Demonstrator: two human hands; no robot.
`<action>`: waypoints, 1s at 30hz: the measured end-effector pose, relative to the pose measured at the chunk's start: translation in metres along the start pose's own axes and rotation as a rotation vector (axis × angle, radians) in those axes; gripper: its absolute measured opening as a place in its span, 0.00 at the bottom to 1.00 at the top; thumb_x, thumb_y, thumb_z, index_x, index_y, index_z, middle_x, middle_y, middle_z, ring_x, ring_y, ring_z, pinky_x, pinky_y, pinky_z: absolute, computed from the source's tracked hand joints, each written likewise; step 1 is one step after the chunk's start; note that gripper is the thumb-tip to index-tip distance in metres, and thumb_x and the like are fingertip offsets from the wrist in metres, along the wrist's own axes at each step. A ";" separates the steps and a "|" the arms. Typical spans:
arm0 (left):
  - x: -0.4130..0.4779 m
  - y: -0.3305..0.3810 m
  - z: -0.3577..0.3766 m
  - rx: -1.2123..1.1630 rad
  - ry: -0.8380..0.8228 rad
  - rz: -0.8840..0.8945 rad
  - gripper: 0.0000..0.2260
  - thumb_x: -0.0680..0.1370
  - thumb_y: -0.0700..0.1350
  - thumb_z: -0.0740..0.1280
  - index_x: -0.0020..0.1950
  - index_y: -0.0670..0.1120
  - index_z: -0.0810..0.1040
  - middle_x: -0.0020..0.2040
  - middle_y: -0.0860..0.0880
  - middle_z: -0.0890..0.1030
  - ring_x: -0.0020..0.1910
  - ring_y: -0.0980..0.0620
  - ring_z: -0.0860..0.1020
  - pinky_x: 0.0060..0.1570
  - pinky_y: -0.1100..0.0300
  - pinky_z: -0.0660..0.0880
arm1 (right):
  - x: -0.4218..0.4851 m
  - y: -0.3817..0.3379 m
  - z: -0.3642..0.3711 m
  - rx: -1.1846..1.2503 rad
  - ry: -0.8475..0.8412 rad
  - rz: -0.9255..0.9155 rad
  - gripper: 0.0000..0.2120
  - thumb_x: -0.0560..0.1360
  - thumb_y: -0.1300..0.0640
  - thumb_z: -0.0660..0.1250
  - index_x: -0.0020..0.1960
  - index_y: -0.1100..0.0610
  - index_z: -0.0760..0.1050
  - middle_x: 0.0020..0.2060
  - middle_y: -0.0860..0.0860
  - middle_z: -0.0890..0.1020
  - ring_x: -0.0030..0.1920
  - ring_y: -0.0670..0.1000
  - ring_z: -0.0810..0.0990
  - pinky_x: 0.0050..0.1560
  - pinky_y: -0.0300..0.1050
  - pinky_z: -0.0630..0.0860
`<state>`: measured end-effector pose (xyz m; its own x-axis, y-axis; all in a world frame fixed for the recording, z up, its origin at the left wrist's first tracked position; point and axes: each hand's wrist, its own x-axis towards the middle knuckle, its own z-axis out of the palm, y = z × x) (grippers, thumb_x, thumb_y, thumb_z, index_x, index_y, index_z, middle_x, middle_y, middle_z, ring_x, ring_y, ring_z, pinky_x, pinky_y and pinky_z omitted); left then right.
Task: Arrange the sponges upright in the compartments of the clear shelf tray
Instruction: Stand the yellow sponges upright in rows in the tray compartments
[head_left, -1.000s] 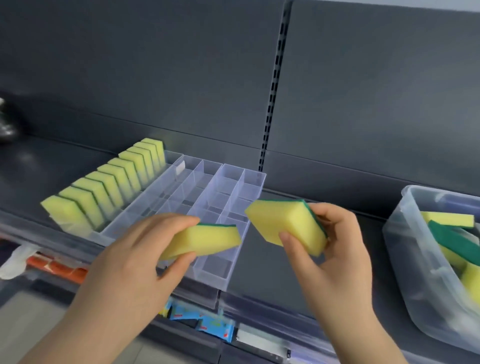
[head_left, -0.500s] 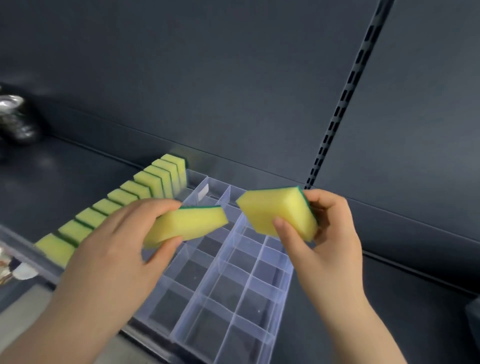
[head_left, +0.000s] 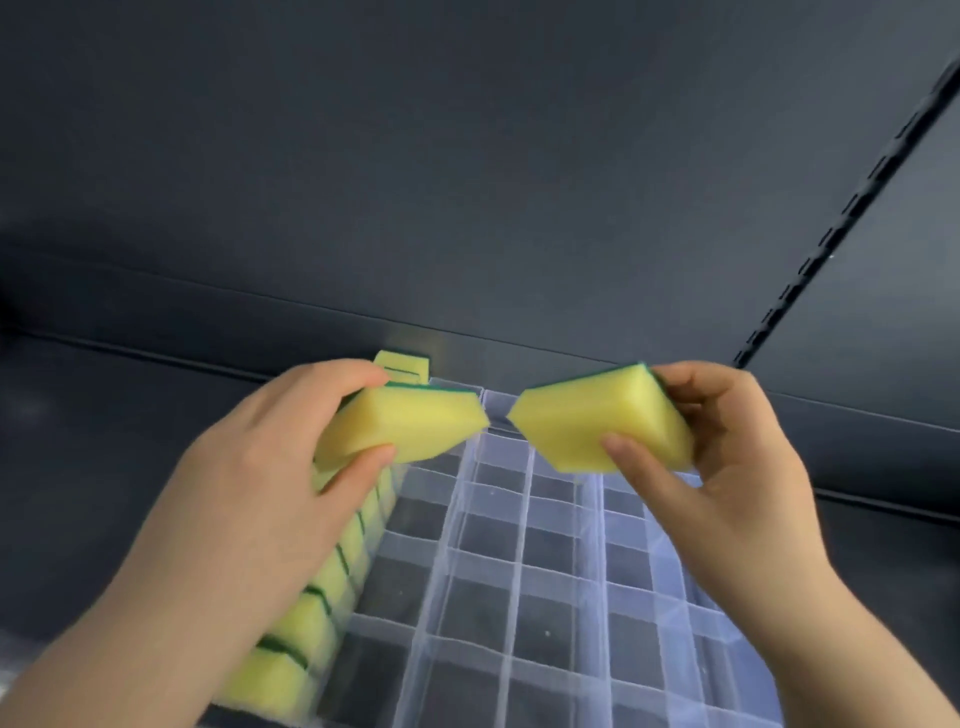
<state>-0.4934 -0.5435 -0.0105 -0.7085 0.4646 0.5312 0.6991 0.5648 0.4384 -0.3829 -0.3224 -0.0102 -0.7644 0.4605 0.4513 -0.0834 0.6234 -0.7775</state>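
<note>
Grips a yellow-and-green sponge (head_left: 410, 426) in the left hand (head_left: 249, 519), thumb under and fingers over, and pinches a second sponge (head_left: 597, 421) in the right hand (head_left: 727, 478). Holds both just apart, corner to corner, above the far end of the clear tray (head_left: 483, 603) on the dark shelf (head_left: 104, 441). Shows a row of sponges (head_left: 311, 623) standing upright down the tray's left column, with the columns to its right bare. To do this step well: turn each sponge onto its narrow edge, line it up between two dividers (head_left: 524, 519), lower it straight, and press lightly until seated, with the green side matching the row. Shows no brand, label or readable writing anywhere.
</note>
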 end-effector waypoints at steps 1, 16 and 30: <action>0.005 -0.014 -0.006 -0.019 -0.020 0.021 0.22 0.66 0.43 0.75 0.56 0.55 0.74 0.47 0.65 0.73 0.46 0.61 0.72 0.45 0.73 0.67 | 0.001 -0.007 0.010 -0.028 0.012 0.009 0.21 0.66 0.55 0.73 0.47 0.33 0.68 0.47 0.31 0.76 0.49 0.37 0.77 0.47 0.26 0.70; 0.039 -0.117 -0.032 -0.303 -0.054 -0.048 0.23 0.69 0.43 0.75 0.59 0.56 0.71 0.48 0.66 0.74 0.48 0.59 0.76 0.46 0.70 0.66 | 0.079 -0.023 0.106 -0.442 -0.018 0.146 0.18 0.71 0.59 0.70 0.59 0.53 0.72 0.49 0.46 0.70 0.49 0.45 0.69 0.45 0.31 0.60; 0.030 -0.134 -0.044 -0.312 -0.027 -0.037 0.24 0.68 0.43 0.75 0.57 0.60 0.70 0.48 0.69 0.73 0.49 0.55 0.77 0.51 0.55 0.74 | 0.107 0.030 0.160 -0.757 -0.297 0.176 0.21 0.76 0.60 0.64 0.68 0.54 0.66 0.63 0.54 0.69 0.59 0.57 0.71 0.55 0.49 0.73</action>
<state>-0.6042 -0.6350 -0.0212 -0.7332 0.4679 0.4935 0.6659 0.3467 0.6606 -0.5697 -0.3557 -0.0554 -0.8719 0.4711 0.1335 0.4246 0.8633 -0.2729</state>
